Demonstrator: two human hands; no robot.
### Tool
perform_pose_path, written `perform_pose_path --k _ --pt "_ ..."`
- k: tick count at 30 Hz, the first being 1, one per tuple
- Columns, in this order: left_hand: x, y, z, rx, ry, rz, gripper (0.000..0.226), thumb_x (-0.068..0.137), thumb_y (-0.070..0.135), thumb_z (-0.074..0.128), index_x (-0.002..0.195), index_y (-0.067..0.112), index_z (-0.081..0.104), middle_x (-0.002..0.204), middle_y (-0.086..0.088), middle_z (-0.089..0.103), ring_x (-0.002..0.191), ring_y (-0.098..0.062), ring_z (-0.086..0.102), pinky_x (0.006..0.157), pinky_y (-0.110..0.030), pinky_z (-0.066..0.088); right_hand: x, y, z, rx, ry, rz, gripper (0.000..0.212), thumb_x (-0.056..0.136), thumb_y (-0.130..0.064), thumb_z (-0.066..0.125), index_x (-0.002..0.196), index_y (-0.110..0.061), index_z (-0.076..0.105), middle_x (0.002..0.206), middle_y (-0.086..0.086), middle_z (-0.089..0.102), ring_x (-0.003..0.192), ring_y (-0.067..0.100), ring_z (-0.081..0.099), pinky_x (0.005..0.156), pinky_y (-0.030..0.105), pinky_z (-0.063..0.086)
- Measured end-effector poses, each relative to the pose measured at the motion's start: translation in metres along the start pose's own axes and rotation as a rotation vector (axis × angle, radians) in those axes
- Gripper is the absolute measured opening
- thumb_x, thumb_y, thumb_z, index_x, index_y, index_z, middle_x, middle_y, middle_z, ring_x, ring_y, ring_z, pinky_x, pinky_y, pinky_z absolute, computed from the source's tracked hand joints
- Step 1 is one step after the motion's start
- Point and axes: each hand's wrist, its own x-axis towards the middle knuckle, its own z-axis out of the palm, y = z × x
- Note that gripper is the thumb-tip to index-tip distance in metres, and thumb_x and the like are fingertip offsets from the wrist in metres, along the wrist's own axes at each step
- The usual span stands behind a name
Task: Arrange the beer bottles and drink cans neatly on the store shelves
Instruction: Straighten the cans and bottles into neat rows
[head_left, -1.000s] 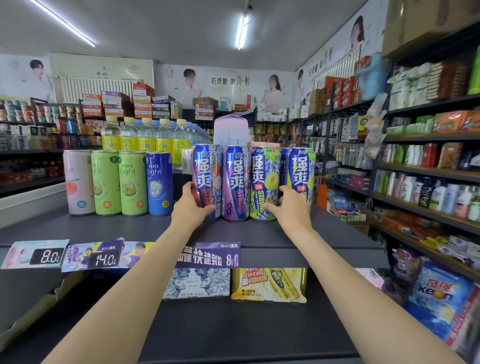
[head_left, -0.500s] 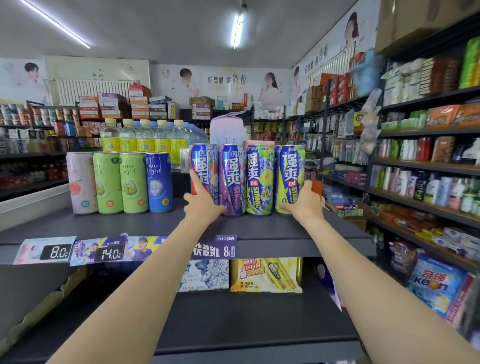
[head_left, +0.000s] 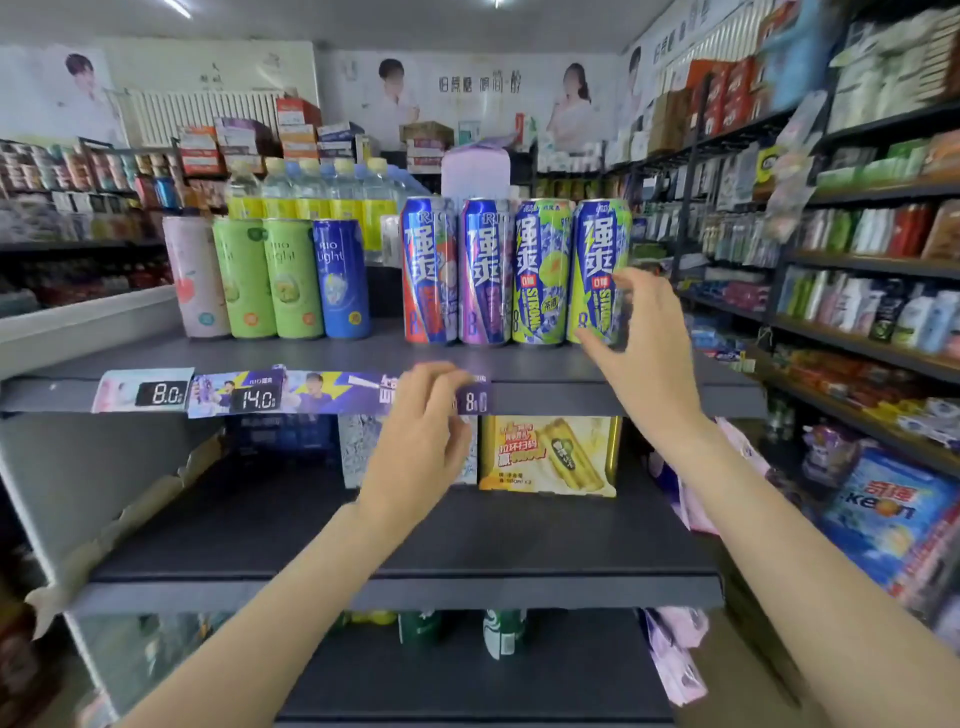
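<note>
Aluminium cans (head_left: 514, 273) are standing in a tight row on the top shelf (head_left: 675, 374); thin-walled, slick, probably full, best gripped mid-body; right hand (head_left: 641, 353) hovering beside the end can, left hand (head_left: 415, 436) lower, fingers on both loosely curled, holding nothing.

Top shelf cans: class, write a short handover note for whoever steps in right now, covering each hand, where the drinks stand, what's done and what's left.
Left hand: empty, loosely curled, in front of the top shelf edge.
Right hand: open, by the rightmost can, not gripping it.
Four tall cans stand upright in a tight row; four Rio Light cans lined up to their left.
Done: top row looks tidy.
Left: green bottles low down look unsorted.
</note>
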Motion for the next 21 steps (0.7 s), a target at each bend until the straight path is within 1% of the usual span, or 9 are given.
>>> perform_pose_path --k 2,4,6,8,10,12,15,17,21 --pt "-0.043 0.002 0.014 0.004 -0.134 0.093 0.031 0.080 0.008 0.038 0.109 0.011 0.047 0.109 -0.002 0.041 0.093 -0.018 0.044 0.082 -0.019 0.036 -0.049 -0.005 -0.004 0.011 0.030 -0.111 0.043 0.083 -0.019 0.068 0.121 -0.009 0.050 0.116 0.006 0.052 0.109 0.022 0.050 0.081 0.029 0.044" --pt "-0.072 -0.003 0.032 0.015 -0.259 0.006 0.033 0.078 0.005 0.043 0.110 0.012 0.048 0.110 -0.004 0.043 0.094 -0.021 0.044 0.084 -0.023 0.039 -0.095 0.005 0.006 0.005 -0.026 -0.101 0.037 0.082 -0.019 0.069 0.115 -0.008 0.053 0.109 0.006 0.056 0.101 0.020 0.052 0.076 0.025 0.043" --pt "-0.084 -0.009 0.049 0.060 -0.384 -0.164 0.043 0.077 -0.001 0.052 0.118 0.009 0.051 0.115 -0.013 0.047 0.098 -0.030 0.046 0.086 -0.038 0.045 -0.128 0.029 0.025 -0.002 -0.174 0.027 0.040 0.082 -0.019 0.070 0.116 -0.009 0.052 0.111 0.006 0.055 0.102 0.019 0.054 0.076 0.028 0.048" --pt "-0.085 -0.016 0.062 0.156 -0.523 -0.283 0.050 0.083 0.002 0.052 0.132 0.009 0.046 0.129 -0.020 0.041 0.112 -0.039 0.042 0.097 -0.048 0.039 -0.143 0.055 0.046 0.016 -0.312 0.186 0.051 0.082 -0.020 0.070 0.126 -0.009 0.047 0.122 0.008 0.051 0.109 0.023 0.054 0.084 0.039 0.052" --pt "-0.083 -0.024 0.074 0.231 -0.662 -0.340 0.055 0.092 0.011 0.044 0.144 0.017 0.028 0.147 -0.020 0.021 0.129 -0.040 0.028 0.109 -0.044 0.025 -0.143 0.078 0.066 0.074 -0.395 0.353 0.066 0.081 -0.020 0.072 0.136 -0.009 0.038 0.132 0.011 0.043 0.119 0.027 0.049 0.096 0.044 0.046" --pt "-0.083 -0.029 0.090 0.191 -0.761 -0.441 0.057 0.097 0.018 0.038 0.149 0.026 0.014 0.154 -0.019 0.000 0.140 -0.037 0.010 0.113 -0.040 0.015 -0.135 0.093 0.085 0.129 -0.410 0.533 0.079 0.080 -0.022 0.073 0.143 -0.009 0.028 0.142 0.013 0.034 0.131 0.028 0.038 0.108 0.039 0.034" --pt "-0.083 -0.035 0.119 0.114 -0.830 -0.601 0.058 0.100 0.029 0.036 0.149 0.031 0.005 0.153 -0.025 -0.012 0.143 -0.036 -0.011 0.117 -0.039 0.008 -0.126 0.108 0.114 0.177 -0.370 0.638 0.087 0.080 -0.023 0.073 0.147 -0.008 0.021 0.150 0.012 0.027 0.140 0.027 0.024 0.114 0.037 0.023" --pt "-0.085 -0.037 0.135 0.177 -0.869 -0.633 0.058 0.100 0.036 0.031 0.149 0.030 0.000 0.154 -0.021 -0.012 0.143 -0.033 -0.010 0.117 -0.040 0.008 -0.126 0.112 0.125 0.140 -0.367 0.666 0.084 0.083 -0.023 0.070 0.148 -0.008 0.018 0.154 0.012 0.022 0.142 0.026 0.019 0.115 0.036 0.020" --pt "-0.085 -0.040 0.152 0.305 -0.933 -0.571 0.059 0.100 0.040 0.022 0.149 0.024 -0.007 0.158 -0.004 -0.004 0.145 -0.024 -0.005 0.116 -0.042 0.004 -0.128 0.124 0.136 0.056 -0.345 0.670 0.074 0.087 -0.021 0.065 0.147 -0.008 0.022 0.153 0.014 0.024 0.140 0.026 0.024 0.110 0.029 0.020"
